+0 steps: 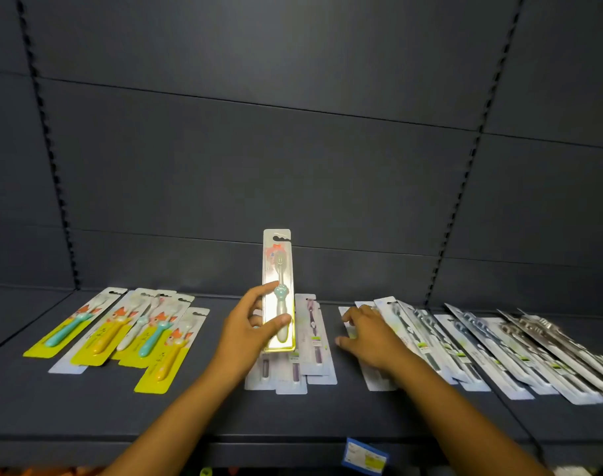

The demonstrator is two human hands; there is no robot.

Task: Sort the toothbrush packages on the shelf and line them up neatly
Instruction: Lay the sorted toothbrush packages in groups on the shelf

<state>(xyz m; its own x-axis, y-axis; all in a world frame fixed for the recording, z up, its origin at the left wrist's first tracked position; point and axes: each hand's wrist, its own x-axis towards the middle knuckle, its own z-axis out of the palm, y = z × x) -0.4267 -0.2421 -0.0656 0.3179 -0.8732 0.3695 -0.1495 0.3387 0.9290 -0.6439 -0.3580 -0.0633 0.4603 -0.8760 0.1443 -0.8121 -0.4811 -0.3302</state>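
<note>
Left hand (250,326) grips one toothbrush package (278,290), thumb and fingers pinching its lower half; package upright, raised above purple-brush pile (305,348) at shelf centre. Right hand (370,334) rests flat, fingers spread and relaxed, on near-left end of grey-brush row (482,352) fanned toward right. Yellow-card fox packages (128,333) overlap untidily at left. Dark shelf (224,410); price label (363,455) on near edge.
</note>
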